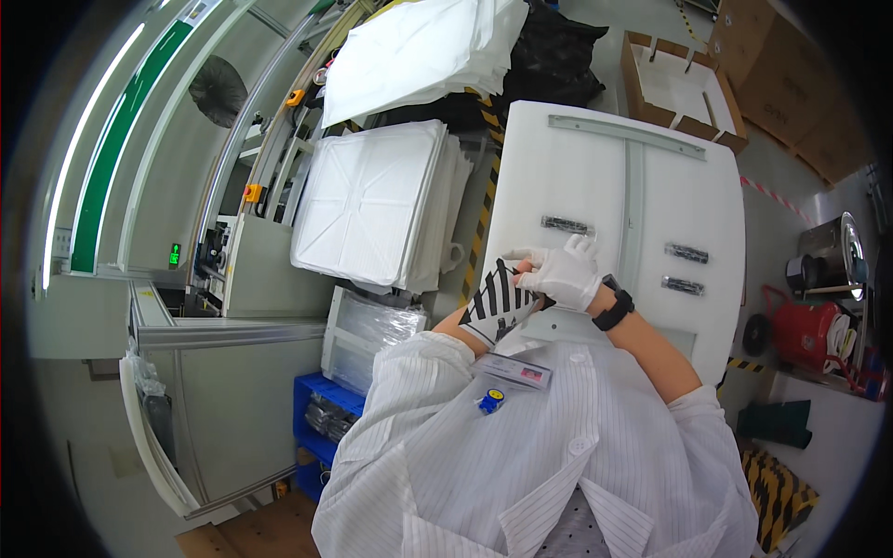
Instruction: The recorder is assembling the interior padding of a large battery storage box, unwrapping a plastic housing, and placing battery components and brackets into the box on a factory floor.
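Observation:
My left hand (503,303), in a glove with black and white stripes, meets my right hand (567,272) over the near left part of a large white panel (530,167). Bare fingertips show between the two hands. My right hand wears a white glove, and a black watch (614,303) is on that wrist. The fingers of both hands look curled together; anything between them is too small or hidden to name. Just beyond them lies a small black part in clear wrap (566,225). Two similar wrapped parts (686,253) (682,285) rest further right on the panel.
Grey metal strips (633,200) run across the panel. On the left stand stacked white sheets (372,200), with more white sheets (419,51) behind. Below is a blue crate (321,409). An open cardboard box (679,88) is at the back right, a red machine (809,330) at the right.

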Tool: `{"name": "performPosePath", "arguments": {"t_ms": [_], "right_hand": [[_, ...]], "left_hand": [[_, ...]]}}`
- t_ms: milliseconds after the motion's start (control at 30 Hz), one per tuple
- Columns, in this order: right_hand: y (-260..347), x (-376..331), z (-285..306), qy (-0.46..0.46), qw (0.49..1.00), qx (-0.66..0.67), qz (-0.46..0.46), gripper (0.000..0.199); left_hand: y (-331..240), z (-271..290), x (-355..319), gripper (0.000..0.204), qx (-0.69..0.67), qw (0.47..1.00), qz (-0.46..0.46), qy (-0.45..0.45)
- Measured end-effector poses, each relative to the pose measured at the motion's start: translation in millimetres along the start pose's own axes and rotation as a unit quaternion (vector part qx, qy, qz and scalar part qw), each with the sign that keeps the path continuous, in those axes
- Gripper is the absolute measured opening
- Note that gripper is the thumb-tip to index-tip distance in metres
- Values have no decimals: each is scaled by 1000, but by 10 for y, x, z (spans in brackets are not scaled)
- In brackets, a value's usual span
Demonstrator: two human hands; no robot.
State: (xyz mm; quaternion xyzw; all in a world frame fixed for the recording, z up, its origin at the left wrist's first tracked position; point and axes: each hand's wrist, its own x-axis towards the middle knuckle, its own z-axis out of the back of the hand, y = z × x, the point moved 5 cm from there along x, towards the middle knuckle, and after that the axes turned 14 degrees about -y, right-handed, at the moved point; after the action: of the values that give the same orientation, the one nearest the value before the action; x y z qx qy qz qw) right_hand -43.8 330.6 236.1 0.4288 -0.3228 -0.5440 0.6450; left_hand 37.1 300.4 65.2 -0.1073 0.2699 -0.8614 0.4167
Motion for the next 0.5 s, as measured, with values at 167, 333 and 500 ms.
{"name": "performPosePath", "arguments": {"t_ms": [167,333,500], "right_hand": [[-99,-117,32,-14,987,162,0,40],[21,-315,121,-140,968,185,101,27],[228,-483,149,-175,933,131,286,28]], "left_hand": [[-150,15,168,44,-8,1000,-20,21],[-319,-61,458,44,-1,997,-54,49],[-311,-12,542,43,14,996,-48,67]]}}
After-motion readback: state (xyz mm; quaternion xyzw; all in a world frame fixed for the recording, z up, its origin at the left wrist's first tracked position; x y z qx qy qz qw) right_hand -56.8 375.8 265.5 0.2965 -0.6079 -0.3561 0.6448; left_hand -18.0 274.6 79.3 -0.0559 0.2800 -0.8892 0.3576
